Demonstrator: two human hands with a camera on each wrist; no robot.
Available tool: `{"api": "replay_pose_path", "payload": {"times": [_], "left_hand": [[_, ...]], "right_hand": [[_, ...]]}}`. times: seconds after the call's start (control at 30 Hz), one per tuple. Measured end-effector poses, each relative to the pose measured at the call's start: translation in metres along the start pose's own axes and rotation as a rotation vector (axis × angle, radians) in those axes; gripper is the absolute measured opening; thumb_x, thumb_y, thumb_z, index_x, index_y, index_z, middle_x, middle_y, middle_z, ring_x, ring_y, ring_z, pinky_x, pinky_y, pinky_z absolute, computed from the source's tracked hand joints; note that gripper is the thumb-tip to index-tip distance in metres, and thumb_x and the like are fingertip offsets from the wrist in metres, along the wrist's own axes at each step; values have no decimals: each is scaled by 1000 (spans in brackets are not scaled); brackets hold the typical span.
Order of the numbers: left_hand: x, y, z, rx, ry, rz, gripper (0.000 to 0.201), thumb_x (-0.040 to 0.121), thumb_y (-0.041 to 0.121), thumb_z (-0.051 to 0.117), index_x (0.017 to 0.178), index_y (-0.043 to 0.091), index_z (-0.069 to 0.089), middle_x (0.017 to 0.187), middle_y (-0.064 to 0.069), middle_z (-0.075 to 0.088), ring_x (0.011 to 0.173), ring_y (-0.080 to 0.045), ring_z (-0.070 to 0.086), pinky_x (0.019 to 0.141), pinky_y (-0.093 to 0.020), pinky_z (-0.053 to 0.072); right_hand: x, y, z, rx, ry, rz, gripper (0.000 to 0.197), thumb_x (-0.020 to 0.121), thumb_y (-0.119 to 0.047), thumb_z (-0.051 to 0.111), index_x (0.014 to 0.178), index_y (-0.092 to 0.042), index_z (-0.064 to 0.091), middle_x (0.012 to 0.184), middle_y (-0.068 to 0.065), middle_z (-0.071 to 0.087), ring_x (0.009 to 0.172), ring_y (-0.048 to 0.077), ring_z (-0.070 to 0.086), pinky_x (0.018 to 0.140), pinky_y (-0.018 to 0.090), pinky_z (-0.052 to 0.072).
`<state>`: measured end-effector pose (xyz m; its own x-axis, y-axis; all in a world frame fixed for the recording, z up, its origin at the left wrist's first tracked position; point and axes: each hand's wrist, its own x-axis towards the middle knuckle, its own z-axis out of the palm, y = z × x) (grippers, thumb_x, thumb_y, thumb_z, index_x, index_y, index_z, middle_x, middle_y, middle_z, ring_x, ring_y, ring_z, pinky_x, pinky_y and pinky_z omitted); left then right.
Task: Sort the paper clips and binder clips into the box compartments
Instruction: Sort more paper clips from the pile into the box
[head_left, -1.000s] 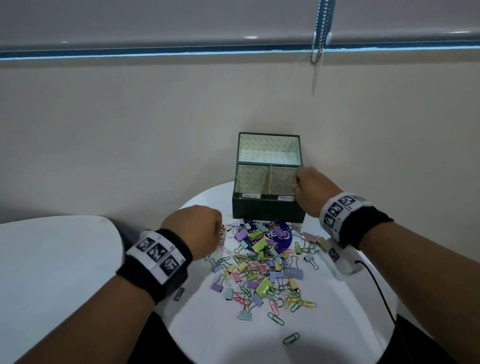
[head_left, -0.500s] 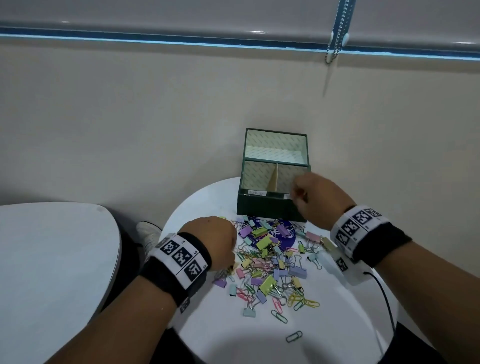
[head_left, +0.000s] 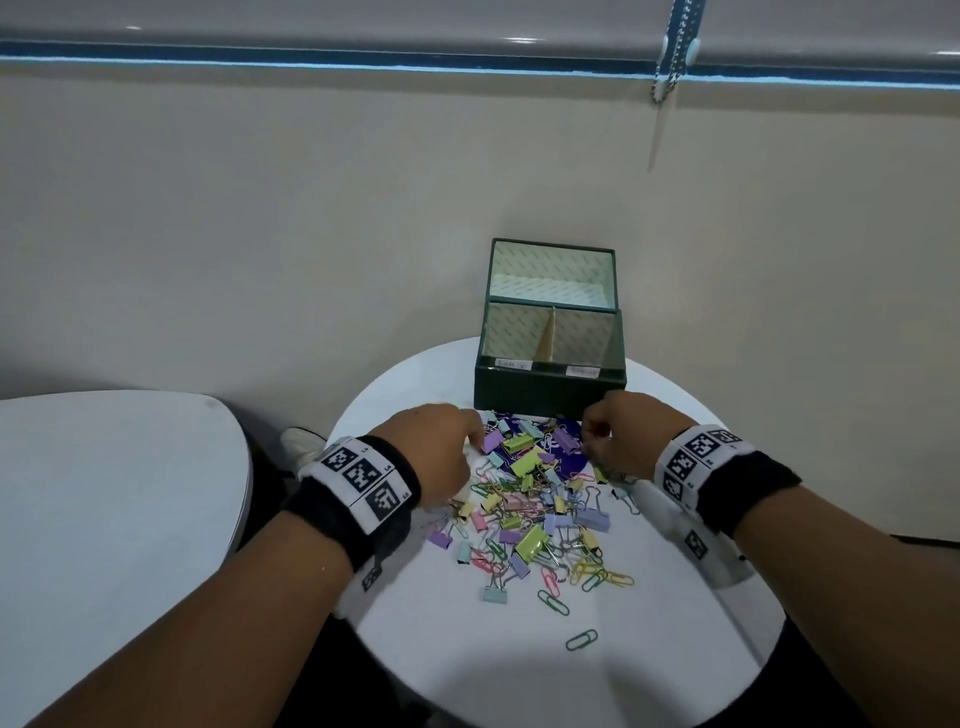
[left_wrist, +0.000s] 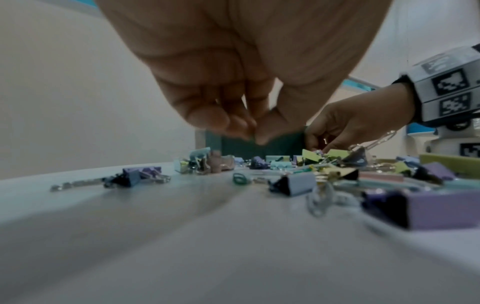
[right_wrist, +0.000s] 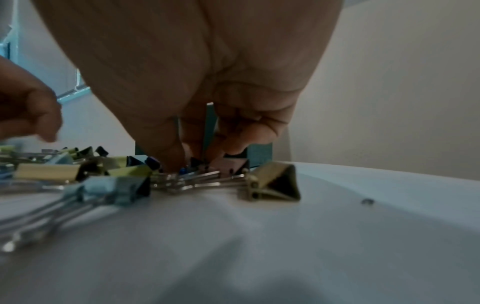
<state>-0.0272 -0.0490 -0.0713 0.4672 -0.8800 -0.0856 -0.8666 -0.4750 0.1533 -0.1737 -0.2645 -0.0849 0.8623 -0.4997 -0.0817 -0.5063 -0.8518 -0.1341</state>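
Note:
A dark green box stands at the round table's far edge, lid up, with two front compartments split by a divider. A pile of pastel binder clips and paper clips lies in front of it. My left hand hovers at the pile's far left edge; in the left wrist view its fingertips are pinched together above the clips, and nothing shows between them. My right hand is down at the pile's far right edge, where its thumb and fingers close on a binder clip among wire handles.
The round white table has bare surface in front of the pile, with stray paper clips there. A second white table stands to the left across a gap. A beige wall rises right behind the box. A cable runs from my right wrist.
My right hand has come back from the box's right compartment down to the pile. My left hand has moved forward along the pile's left edge. The head camera has tilted.

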Motion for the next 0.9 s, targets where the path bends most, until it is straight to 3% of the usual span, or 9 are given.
{"api": "replay_pose_path", "payload": {"times": [0.1,0.2,0.3,0.43,0.5,0.63,0.73,0.8,0.9], "left_hand": [[2,-5,-4,83,116,-41,44,90,5,49,127,25,62,113,-5,51,93,-28,61,74,-32,45],[3,-7,-7,16,159,-121,31,91,8,52,116,19,67,115,-7,50,92,-28,60,77,-32,48],[-2,-9,-12,-56,225,-135,24,94,16,46,102,15,69,104,-6,61,91,-26,62,80,-36,52],[-16,-13,-15,-1,170,-164,21,97,23,40,97,20,61,92,-1,66,84,-22,60,72,-32,47],[-21,-14,-14,71,119,-170,29,97,32,37,87,18,60,86,-1,64,78,-21,59,65,-30,42],[-22,-17,-9,164,-25,-200,34,89,53,53,86,23,69,88,5,66,85,-17,62,71,-28,46],[-18,-14,-5,125,-39,-177,19,82,45,64,80,26,70,89,9,68,87,-15,62,70,-25,46],[-14,-9,-4,90,-44,-145,10,83,33,62,81,27,70,90,10,69,88,-15,63,71,-26,48],[-11,0,-5,88,-87,-103,12,84,23,56,86,22,68,90,5,69,87,-19,63,73,-28,53]], "right_hand": [[-1,-2,-2,1,0,4,10,89,-38,67,82,-31,65,90,-9,64,85,14,61,80,31,54],[-2,-3,-2,38,-14,-16,7,91,-35,67,84,-33,67,91,-9,65,86,14,62,82,32,54],[-2,-4,-1,43,2,-31,13,93,-26,62,82,-30,66,88,-7,67,82,13,63,75,26,52],[-3,-4,1,38,-4,-22,16,91,-24,61,76,-28,60,82,-6,66,78,15,64,74,27,56],[-3,-5,1,46,15,-22,17,88,-24,61,72,-28,57,81,-4,65,77,16,63,75,29,57],[-5,-7,0,32,16,-30,16,87,-22,64,73,-28,59,88,-4,62,83,17,61,73,26,50],[-6,-7,-3,-6,-14,-71,12,88,-20,64,77,-25,63,96,-1,61,88,19,61,73,28,48],[-7,-7,-2,-12,-8,-79,19,91,-21,60,73,-27,58,96,0,61,88,19,61,74,27,47],[-7,-8,1,-6,3,-65,21,89,-22,59,70,-29,53,91,0,62,84,19,61,73,26,49]]}}
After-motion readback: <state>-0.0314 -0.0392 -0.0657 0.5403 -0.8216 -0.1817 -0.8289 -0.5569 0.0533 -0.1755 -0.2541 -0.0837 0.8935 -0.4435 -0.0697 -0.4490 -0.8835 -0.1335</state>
